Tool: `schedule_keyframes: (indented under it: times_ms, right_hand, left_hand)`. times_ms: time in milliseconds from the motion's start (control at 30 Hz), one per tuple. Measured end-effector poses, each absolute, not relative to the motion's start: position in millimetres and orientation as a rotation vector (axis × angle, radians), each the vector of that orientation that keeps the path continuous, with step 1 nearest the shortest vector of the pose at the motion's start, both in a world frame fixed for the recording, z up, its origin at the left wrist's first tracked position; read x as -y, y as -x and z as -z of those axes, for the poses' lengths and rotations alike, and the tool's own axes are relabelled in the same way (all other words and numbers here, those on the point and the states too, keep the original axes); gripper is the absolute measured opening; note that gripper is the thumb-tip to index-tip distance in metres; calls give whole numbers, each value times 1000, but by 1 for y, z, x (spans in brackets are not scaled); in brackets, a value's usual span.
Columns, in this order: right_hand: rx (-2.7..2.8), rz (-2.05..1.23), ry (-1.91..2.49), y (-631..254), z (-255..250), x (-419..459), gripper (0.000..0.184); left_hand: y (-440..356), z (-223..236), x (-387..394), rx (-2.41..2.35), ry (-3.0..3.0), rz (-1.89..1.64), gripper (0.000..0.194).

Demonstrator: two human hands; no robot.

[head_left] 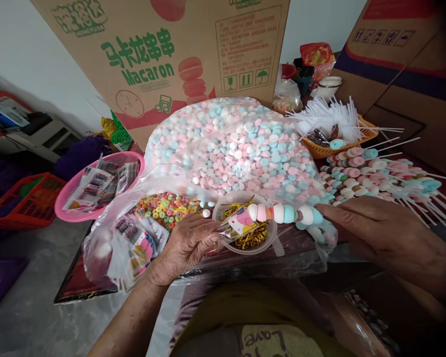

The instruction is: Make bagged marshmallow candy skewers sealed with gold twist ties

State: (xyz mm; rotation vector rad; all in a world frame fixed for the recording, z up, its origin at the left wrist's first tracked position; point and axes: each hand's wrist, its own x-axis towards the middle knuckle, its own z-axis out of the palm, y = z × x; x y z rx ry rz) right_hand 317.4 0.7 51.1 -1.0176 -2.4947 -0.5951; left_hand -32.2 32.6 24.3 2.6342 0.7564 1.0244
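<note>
**One skewer being wrapped, a stack done, a big bag to go**

Plainly the job is mid-run. The candy skewer (282, 214) lies level across the small clear bowl (223, 238) of gold twist ties (250, 239). The left hand (188, 248) has its grip pinched on the printed wrapper sleeve (240, 221) at the skewer's tip, while the right hand (386, 235) is clenched round the stick end at 3 o'clock. I judge the threading finished and the wrapping only begun, with no tie on yet. At 1 o'clock a pile of finished skewers (371, 176) lies on the tabletop, all apparently unwrapped. At 12 o'clock the big bag of loose candies (238, 144) looks nearly full, so much remains. More printed sleeves wait in the pink basket (134, 159) at 10 o'clock.
</note>
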Motion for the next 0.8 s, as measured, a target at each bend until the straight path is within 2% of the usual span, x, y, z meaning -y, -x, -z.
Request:
schedule_keyframes:
  times_ms: [233,367,467,600,800]
  right_hand:
    - [2634,524,993,-324,-49,2,33]
    - [2630,650,1018,-320,-53,3,38]
    - [2615,691,1009,-317,-53,3,38]
    - [2698,483,949,-314,-43,1,32]
    - [2705,29,1040,-301,-36,-5,29]
  left_hand:
    - [30,-28,-31,-856,-2634,-840,23]
    - [26,-28,-32,-819,-2748,-687,24]
    - [25,-28,-32,-867,-2776,-709,23]
    - [21,-29,-33,-839,-2743,-721,23]
    - [8,-26,-29,-812,-2517,-500,40]
